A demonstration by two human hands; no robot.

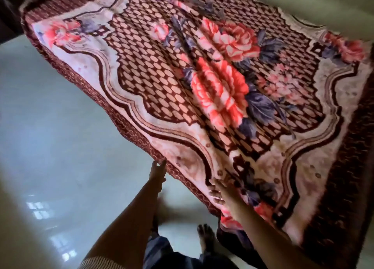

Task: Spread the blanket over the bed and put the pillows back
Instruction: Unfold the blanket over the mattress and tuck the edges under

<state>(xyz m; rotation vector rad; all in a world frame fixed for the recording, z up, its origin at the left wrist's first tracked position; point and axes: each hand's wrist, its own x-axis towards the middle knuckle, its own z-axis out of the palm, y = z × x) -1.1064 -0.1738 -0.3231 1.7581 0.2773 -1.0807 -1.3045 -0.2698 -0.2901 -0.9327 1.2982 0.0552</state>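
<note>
**A:** How far along is the bed?

**B:** About halfway, by my reading. The floral blanket (202, 76) is opened out to nearly full spread, reaching away from the fingers toward the far end. The bed itself is hidden under it. No pillows are in view, so that part looks wholly undone.

**A:** And the hands?

**B:** The left hand (157, 173) has its fingers together, pinching the red hem at the near side edge. The right hand (217, 190) lies just inboard of the hem, fingers bent over the pink border. They seem clamped on the fabric, though blur softens that.

**A:** Is the blanket lying flat?

**B:** Not yet. Long folds (192, 52) run from beyond the right fingers through the big roses toward the far end. The hem between the two hands and onward from the left fingers appears lifted, hanging over the floor (50, 127) and not draped down.

**A:** Room to work?

**B:** Plenty outward of the left fingers, where the glossy floor lies open along that whole edge. A bare foot (205, 238) stands below the right wrist, close to the near corner. On the far side from both hands the blanket edge runs near a pale wall (323, 5), so I judge the smoothing has to come from this side.
</note>
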